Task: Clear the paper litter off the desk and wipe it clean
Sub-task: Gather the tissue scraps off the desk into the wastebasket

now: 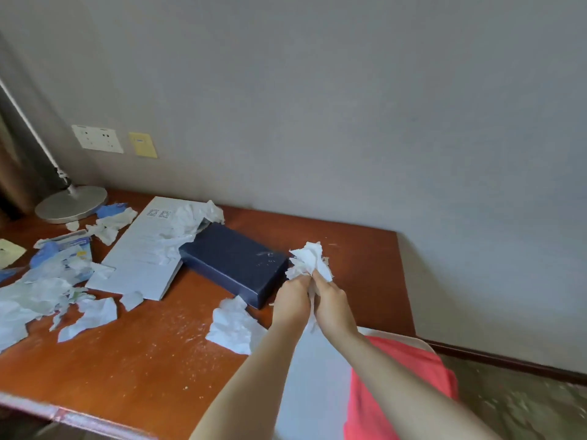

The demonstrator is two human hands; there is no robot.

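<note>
Wall [317, 90]: plain grey, behind the desk.
Desk [127, 360]: reddish-brown wood, set against the wall.
Sockets [97, 138]: on the wall, above the desk.
Skirting [508, 360]: dark, right of the desk.
Floor [524, 404]: mottled, blurred.

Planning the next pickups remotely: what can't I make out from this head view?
- Paper litter on the left: cut off by the frame edge.
- Text on the white sheet: too small, partly under tissue.
- Desk beneath the dark blue box: hidden.
- Wad: its lower part is hidden inside the grip of both hands.
</note>
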